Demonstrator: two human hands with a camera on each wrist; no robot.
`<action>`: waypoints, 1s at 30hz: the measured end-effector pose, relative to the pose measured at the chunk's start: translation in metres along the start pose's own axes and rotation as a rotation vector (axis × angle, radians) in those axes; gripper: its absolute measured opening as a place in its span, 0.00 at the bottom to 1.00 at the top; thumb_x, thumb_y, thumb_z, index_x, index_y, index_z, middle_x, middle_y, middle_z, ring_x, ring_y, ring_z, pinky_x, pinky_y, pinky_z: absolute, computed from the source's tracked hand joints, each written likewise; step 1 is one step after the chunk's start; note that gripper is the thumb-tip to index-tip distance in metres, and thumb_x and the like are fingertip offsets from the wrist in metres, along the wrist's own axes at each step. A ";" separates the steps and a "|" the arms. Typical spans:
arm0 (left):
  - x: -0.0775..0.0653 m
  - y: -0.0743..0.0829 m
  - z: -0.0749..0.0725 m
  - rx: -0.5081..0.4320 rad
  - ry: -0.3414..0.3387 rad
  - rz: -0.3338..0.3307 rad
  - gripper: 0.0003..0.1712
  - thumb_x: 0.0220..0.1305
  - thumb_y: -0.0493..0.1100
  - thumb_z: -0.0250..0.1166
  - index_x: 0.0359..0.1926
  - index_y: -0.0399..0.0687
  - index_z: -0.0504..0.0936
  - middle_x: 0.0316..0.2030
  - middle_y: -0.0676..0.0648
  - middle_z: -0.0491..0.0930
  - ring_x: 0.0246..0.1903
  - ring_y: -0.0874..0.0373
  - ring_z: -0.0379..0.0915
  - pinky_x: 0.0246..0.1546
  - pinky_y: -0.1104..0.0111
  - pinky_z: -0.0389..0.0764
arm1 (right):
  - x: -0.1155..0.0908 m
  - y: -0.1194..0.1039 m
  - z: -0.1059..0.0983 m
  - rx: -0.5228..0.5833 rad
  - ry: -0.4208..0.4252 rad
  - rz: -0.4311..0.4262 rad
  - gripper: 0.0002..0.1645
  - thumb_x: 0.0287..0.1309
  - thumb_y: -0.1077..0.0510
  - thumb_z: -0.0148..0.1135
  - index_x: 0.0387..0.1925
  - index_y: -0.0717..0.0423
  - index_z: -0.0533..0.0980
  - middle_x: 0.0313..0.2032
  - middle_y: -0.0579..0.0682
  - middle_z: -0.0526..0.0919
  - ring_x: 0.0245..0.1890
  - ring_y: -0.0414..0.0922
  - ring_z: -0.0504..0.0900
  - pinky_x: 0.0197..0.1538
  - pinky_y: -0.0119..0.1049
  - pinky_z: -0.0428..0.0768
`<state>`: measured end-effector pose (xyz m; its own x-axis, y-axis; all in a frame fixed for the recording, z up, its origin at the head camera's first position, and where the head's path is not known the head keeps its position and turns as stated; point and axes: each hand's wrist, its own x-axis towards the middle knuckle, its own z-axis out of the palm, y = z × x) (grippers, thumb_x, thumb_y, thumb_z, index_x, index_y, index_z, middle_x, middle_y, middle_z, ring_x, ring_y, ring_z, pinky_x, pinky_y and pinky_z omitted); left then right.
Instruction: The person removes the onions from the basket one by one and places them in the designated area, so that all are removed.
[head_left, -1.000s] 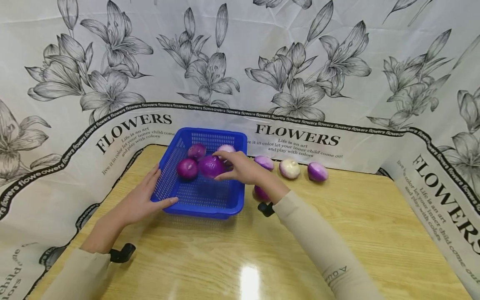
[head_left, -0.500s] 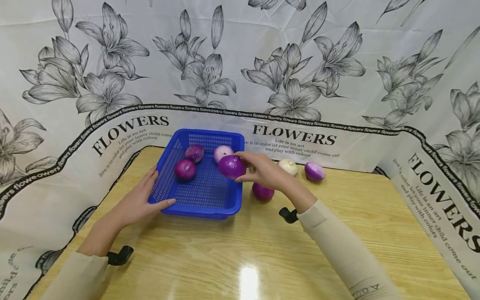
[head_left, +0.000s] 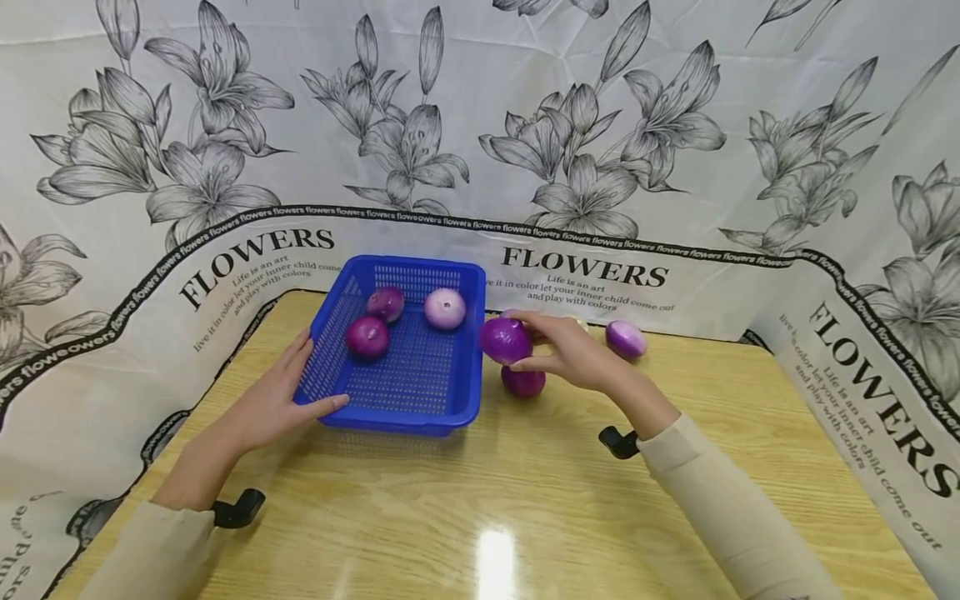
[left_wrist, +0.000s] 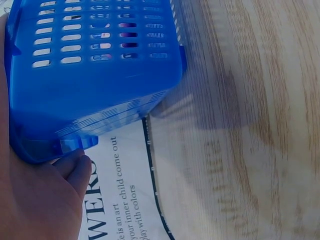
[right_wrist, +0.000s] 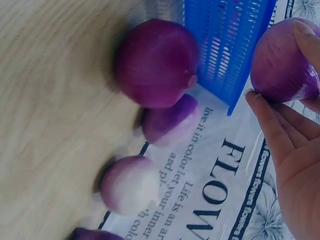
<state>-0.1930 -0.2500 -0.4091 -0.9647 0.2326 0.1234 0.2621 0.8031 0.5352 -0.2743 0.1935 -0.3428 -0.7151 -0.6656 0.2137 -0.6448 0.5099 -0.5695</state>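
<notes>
In the head view, a blue slotted plastic basket [head_left: 401,419] stands on the table, tilted slightly by perspective. My left hand [head_left: 273,400] grips its left side, thumb over the front rim and fingers along the outer wall. Inside are a dark red onion [head_left: 367,337], another red onion [head_left: 386,304] and a paler onion [head_left: 446,308]. Just beyond the basket's right rim, my right hand [head_left: 581,354] pinches a shiny purple onion [head_left: 504,342] between thumb and fingers, above the table. A dark red onion [head_left: 523,382] lies below it, partly covered.
Right of the basket, a purple-and-white onion [head_left: 626,340] lies near the back edge of the wooden table [head_left: 420,517]. The right wrist view shows a whitish onion [right_wrist: 131,185] and a two-toned onion [right_wrist: 171,121] in the same row. Flower-printed cloth [head_left: 420,67] hangs behind.
My right hand has carried the purple onion from over the basket's inside rightward, past its right rim. The left hand keeps its hold on the basket.
</notes>
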 end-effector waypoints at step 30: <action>-0.002 0.003 -0.003 0.004 -0.006 -0.005 0.67 0.64 0.72 0.64 0.81 0.37 0.38 0.82 0.39 0.33 0.77 0.29 0.39 0.71 0.32 0.51 | -0.066 0.056 -0.013 -0.133 0.039 0.133 0.40 0.59 0.57 0.75 0.67 0.68 0.69 0.54 0.65 0.82 0.51 0.59 0.86 0.58 0.53 0.82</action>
<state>-0.1908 -0.2498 -0.4051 -0.9659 0.2314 0.1159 0.2571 0.8067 0.5320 -0.2670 0.2728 -0.3784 -0.8045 -0.5673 0.1758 -0.5723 0.6613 -0.4850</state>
